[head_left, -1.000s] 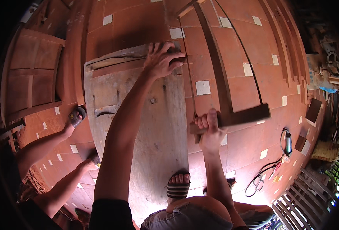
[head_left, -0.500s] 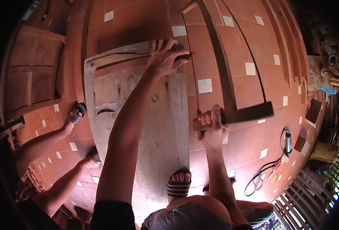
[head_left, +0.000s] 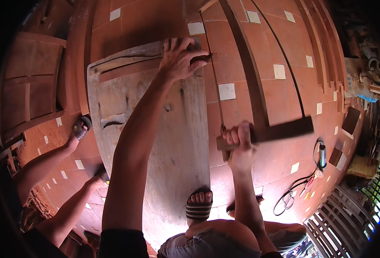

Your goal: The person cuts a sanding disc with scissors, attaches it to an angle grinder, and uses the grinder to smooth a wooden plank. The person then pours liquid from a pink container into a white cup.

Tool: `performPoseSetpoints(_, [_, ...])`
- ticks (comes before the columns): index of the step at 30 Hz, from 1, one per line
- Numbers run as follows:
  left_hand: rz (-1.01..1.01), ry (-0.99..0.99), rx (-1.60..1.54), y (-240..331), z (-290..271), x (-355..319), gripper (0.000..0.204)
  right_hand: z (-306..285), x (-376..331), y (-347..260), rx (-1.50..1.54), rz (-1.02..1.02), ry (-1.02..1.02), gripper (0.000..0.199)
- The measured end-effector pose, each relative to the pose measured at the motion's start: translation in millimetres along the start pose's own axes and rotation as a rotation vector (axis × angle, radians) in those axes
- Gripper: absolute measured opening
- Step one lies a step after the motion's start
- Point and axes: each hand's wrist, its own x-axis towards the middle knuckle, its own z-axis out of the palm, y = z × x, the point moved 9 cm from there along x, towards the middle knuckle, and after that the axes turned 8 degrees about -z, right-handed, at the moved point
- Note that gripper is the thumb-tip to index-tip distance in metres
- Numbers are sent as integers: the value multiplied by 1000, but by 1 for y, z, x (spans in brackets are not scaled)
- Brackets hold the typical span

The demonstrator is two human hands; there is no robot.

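Note:
A wooden bow saw (head_left: 245, 64) is in my right hand (head_left: 240, 144), whose fingers wrap the near end of its frame beside the blade. The thin blade (head_left: 213, 81) runs away from me along the right edge of a worn wooden bench (head_left: 172, 142). My left hand (head_left: 179, 60) presses down on a reddish-brown wooden strip (head_left: 132, 70) lying across the far end of the bench. Its thumb and fingers are at the strip's right end, which reaches the blade. The contact between blade and wood is too small to make out.
My sandalled foot (head_left: 199, 204) rests on the bench's near end. Another person's sandalled feet (head_left: 81, 127) are on the left. A corded power tool (head_left: 322, 157) lies on the tiled floor at right. Long boards (head_left: 323, 56) lie far right; a panelled wooden piece (head_left: 31, 79) stands left.
The saw has moved slightly toward me and to the right against the bench. My left hand keeps its place on the strip. The whole view has shifted a little.

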Motion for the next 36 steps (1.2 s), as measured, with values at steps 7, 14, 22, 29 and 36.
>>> performPoseSetpoints(7, [-38, -18, 50, -8, -5, 6, 33, 5, -2, -4, -150, -41, 18, 34])
performPoseSetpoints(14, [-38, -12, 22, -4, 1, 9, 32, -27, -95, -48, -119, -5, -45, 38])
performPoseSetpoints(22, [-50, -18, 6, -7, 0, 9, 31, 2, 2, -1, -133, -40, 44, 34])
performPoseSetpoints(29, [-36, -2, 12, -3, 4, 6, 31, -34, -102, -48, -42, -61, -97, 23])
performPoseSetpoints(36, [-23, 8, -12, -5, 1, 8, 33, 21, 43, 14, -64, -92, -17, 34])
